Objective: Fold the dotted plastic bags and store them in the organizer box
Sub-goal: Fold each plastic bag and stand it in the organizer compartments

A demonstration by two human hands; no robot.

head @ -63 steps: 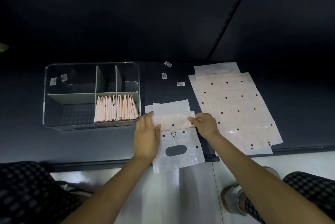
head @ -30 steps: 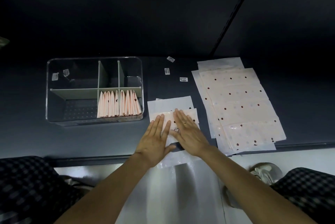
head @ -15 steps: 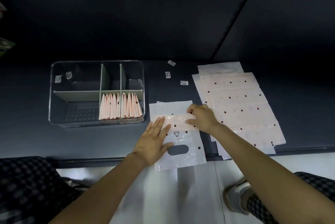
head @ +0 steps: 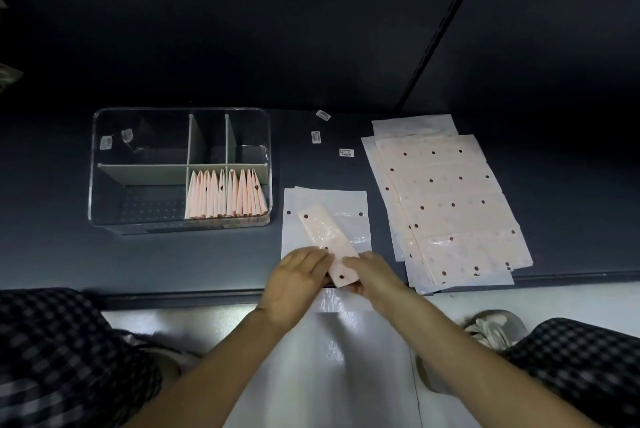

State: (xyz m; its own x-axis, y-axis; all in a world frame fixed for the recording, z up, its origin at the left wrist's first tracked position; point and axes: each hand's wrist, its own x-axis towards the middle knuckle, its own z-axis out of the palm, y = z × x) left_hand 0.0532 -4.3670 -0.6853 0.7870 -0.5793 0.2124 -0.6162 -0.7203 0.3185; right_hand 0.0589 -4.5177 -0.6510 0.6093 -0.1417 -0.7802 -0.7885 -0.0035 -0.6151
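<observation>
Both hands pinch the near end of the folded bag strip (head: 327,247), left hand (head: 298,280) and right hand (head: 372,277) at the table edge. Half a second ago the bag lay partly flat; now narrowed and lifted, it appears ready for the organizer box (head: 104,185).

A single head-worn wide-angle camera looks forward and steeply down over a dark tabletop (head: 207,264), close enough that both forearms enter from 6 o'clock. The clear organizer box (head: 180,219) sits toward 10 o'clock and the stack of flat dotted bags (head: 446,199) toward 2 o'clock. Checked trouser knees (head: 59,351) frame the lower corners.
</observation>
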